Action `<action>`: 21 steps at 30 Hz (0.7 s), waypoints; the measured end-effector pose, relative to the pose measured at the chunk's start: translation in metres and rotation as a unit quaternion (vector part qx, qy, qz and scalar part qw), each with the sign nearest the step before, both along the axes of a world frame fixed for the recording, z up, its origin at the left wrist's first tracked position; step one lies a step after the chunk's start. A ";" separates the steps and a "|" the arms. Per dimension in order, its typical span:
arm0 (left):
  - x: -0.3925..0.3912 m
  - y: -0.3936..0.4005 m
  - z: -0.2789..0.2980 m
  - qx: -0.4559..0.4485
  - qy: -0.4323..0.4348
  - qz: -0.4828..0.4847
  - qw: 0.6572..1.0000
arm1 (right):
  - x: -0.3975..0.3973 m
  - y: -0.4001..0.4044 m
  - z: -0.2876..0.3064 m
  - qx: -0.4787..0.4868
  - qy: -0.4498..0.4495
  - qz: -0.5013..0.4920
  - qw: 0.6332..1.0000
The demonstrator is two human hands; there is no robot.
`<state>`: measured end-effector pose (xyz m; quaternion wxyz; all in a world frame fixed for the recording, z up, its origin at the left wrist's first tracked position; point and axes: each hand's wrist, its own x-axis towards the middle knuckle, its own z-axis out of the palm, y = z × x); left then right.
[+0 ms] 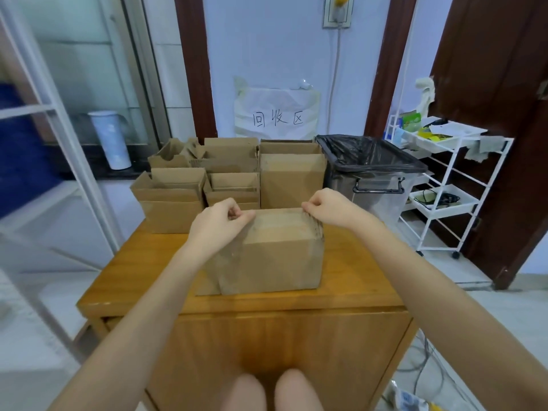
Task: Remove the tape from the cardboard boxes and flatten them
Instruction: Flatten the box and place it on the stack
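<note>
So there's a wooden table (pixel 350 289) right in front of the person, and the closed cardboard box (pixel 267 253) sits about mid-table, a little back from the near edge, with bare wood on both sides and in front of it. Clear tape (pixel 231 259) looks wrapped over its left end and top, kinda hard to trace exactly. Left hand (pixel 219 226) is on the box's top left corner, fingers curled, pinching at something on the top edge, looks like tape but I can't say for sure. Right hand (pixel 329 207) is at the top right back corner, fingertips together, pinching the edge there too. Behind it, a bunch of opened boxes (pixel 204 176) crowd the far left part of the table, close behind the closed one. Past the table's right side there's a bin with a black liner (pixel 370 164), then a white wire cart (pixel 444 188), and a paper sign (pixel 277 114) on the wall
</note>
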<state>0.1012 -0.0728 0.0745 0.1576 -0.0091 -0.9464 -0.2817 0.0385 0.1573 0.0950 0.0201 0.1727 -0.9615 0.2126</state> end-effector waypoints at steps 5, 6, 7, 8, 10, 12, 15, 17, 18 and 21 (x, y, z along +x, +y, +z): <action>0.007 -0.006 0.008 0.187 -0.014 -0.052 0.981 | 0.008 0.015 0.012 -0.098 -0.127 0.015 0.987; 0.010 -0.008 0.009 0.208 -0.023 -0.063 0.976 | 0.009 0.019 0.014 -0.127 -0.164 0.018 0.978; 0.013 -0.011 0.009 0.219 -0.034 -0.076 0.972 | 0.009 0.024 0.013 -0.146 -0.188 0.025 0.971; 0.016 -0.013 0.007 0.222 -0.048 -0.092 0.969 | 0.007 0.029 0.011 -0.152 -0.193 0.037 0.969; 0.020 -0.015 -0.001 0.208 -0.082 -0.127 0.966 | 0.004 0.034 0.004 -0.135 -0.169 0.061 0.974; 0.022 -0.017 -0.012 0.156 -0.104 -0.147 0.971 | 0.003 0.035 -0.002 -0.120 -0.131 0.069 0.982; 0.026 -0.020 -0.035 0.138 -0.060 -0.157 0.976 | 0.000 0.033 -0.006 -0.146 -0.100 0.076 0.981; 0.029 -0.021 -0.048 0.156 -0.019 -0.154 0.975 | -0.001 0.032 -0.008 -0.159 -0.093 0.076 0.980; 0.029 -0.021 -0.054 0.164 -0.006 -0.146 0.976 | -0.001 0.031 -0.009 -0.154 -0.086 0.072 0.982; 0.031 -0.016 -0.066 0.205 0.020 -0.102 0.973 | -0.001 0.028 -0.011 -0.125 -0.060 0.069 0.988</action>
